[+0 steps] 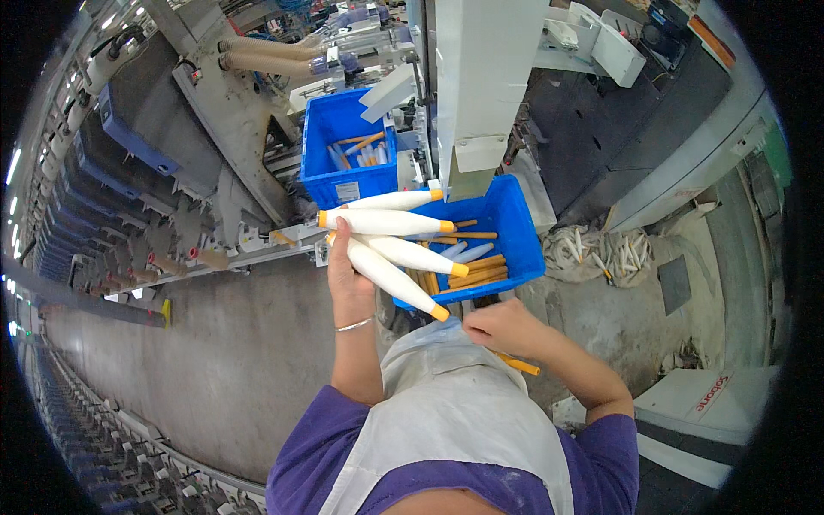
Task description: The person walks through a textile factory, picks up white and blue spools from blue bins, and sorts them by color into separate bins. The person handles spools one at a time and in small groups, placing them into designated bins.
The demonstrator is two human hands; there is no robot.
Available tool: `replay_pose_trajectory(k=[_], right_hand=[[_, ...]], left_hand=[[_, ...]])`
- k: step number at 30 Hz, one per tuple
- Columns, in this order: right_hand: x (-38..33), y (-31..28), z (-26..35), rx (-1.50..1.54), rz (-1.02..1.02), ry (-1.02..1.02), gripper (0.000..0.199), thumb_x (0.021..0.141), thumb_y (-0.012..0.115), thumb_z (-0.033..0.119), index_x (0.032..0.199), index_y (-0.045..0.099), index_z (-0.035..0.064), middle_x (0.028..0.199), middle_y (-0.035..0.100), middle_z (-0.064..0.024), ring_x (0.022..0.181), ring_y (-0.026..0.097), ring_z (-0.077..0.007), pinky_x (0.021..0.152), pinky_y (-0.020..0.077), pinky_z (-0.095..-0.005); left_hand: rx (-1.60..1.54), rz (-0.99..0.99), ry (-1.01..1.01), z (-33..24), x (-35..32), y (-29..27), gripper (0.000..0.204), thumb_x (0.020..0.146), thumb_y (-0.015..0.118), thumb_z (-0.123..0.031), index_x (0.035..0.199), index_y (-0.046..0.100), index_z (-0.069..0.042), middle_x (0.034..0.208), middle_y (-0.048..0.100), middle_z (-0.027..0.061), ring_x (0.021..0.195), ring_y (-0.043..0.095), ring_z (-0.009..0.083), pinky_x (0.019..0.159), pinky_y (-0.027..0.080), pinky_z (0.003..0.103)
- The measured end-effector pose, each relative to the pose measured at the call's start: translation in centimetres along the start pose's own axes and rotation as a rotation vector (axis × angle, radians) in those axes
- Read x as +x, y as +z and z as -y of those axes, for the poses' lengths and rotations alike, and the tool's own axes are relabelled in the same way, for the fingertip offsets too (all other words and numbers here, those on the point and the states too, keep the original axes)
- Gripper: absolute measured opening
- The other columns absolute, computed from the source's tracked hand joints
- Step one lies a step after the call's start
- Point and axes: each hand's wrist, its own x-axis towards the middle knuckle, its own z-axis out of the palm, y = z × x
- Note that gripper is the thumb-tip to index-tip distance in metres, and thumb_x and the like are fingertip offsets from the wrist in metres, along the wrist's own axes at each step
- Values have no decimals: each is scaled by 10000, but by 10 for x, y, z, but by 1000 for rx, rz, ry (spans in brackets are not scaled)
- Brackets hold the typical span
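My left hand (348, 279) is closed around the ends of several full yarn bobbins (390, 222), white and spindle-shaped with orange tips. They fan out to the right over the front blue bin. Close to their lower tips, my right hand (498, 328) is curled shut, and a bare orange bobbin tube (518, 364) sticks out from under it toward the lower right. The fingers partly hide how it is gripped. Beneath the bobbins, the front blue bin (522, 249) holds several orange tubes (476, 279) and some pale bluish ones (473, 252).
Farther back stands another blue bin (348, 184) with loose tubes. A tall white machine column (481, 77) rises behind the front bin. On the floor at right lie sacks (571, 253) with white bobbins. Spinning machinery (137, 129) lines the left side.
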Motion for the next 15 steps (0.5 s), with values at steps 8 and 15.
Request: replay_pose_trajectory(k=[8,15], right_hand=[[-46,-6,-26,178,-142,595,146,835,640,208,912,677,90,818,679,-83,695,655,-258,626,518,-351],[31,-3,14,-87,-422,30,233,756,640,102,981,626,43,785,608,-73,714,633,-225,571,506,-326]], left_hand=[[-39,50,83,-2,9,-3,499,865,686,-273,1279,498,-66,1227,557,109,1133,539,262,981,446,431],[107,119,35,12,0,16,436,902,634,-277,1277,501,-99,1239,557,100,1147,536,269,987,439,441]])
